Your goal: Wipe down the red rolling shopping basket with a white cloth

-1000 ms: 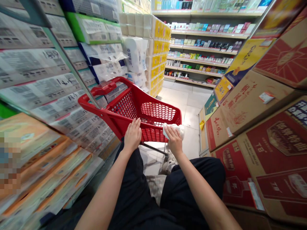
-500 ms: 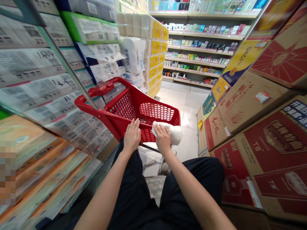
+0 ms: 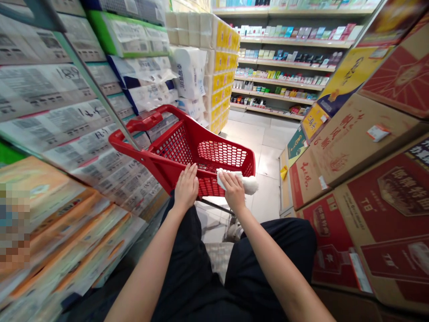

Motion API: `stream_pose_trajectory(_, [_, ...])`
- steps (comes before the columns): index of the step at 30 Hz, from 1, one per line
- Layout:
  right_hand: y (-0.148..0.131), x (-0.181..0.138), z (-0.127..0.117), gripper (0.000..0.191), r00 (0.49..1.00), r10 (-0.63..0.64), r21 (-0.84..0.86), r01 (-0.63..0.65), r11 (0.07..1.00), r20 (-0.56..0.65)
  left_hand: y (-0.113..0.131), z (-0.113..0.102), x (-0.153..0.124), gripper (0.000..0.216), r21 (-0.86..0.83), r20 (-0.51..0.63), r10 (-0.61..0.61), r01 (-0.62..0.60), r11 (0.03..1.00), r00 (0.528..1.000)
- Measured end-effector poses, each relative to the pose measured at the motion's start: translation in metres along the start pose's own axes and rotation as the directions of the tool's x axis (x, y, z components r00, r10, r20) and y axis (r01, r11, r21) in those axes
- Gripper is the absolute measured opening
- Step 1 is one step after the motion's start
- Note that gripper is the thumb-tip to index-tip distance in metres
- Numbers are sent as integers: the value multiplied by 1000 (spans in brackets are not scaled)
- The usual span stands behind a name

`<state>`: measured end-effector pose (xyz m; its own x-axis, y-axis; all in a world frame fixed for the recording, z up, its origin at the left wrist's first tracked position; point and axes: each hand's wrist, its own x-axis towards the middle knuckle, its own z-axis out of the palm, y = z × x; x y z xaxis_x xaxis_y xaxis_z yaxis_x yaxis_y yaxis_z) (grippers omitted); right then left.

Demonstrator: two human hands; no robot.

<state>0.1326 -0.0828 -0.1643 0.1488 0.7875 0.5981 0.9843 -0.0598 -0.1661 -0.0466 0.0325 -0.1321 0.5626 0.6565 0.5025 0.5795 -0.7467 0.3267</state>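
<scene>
Noted red cart (image 3: 208, 173) at centre of frame, with near side facing dark-trousered knees (image 3: 271, 241) lower down. Found left hand (image 3: 187, 190) open and flat against that near side, with fingers together and tips at the rim, gripping nothing. Found right hand (image 3: 233, 190) just right of centre, toward the far-right end of the same side, with fingers laid over white cloth (image 3: 250, 184) and pressing against the cart. Could not tell firmness of grip, for lack of any view of thumb or palm. Saw bunched end of cloth jutting past right hand, toward right of frame. Rated slippage of cloth the likeliest trouble, because of fingers lying on top without visible closure around the fabric; a drop to pale floor (image 3: 264, 197) then possible. Marked snagging as second risk, owing to loose bulk beside the perforated side. Considered a shift of the cart under uneven pressure, with only a flat left palm as visible steadying; could not check wheels. Logged metal bar (image 3: 95, 94), slanting from upper left of frame down to the cart, and wrapped packs (image 3: 150, 94) behind. Judged a bump against those packs possible after any swing of the cart.
</scene>
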Motion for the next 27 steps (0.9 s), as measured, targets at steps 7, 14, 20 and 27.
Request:
stream_pose_trajectory(7, [68, -52, -27, 66, 993, 94, -45, -97, 994, -67, -1, 1, 0, 51, -5, -5, 5, -5, 1000, 1000])
stream_pose_trajectory(14, [57, -59, -22, 67, 945, 298, 4, -300, 954, -133, -1, 4, 0, 51, -22, -21, 5, -6, 1000, 1000])
stream_pose_trajectory(20, [-10, -4, -6, 62, 980, 198, 16, -198, 980, -3, -2, 7, 0, 52, -27, -37, 3, -4, 1000, 999])
stream_pose_trajectory(27, [-81, 57, 28, 44, 991, 119, 119, -126, 985, 67, 0, 3, 0, 52, -4, 1, -4, 4, 1000, 1000])
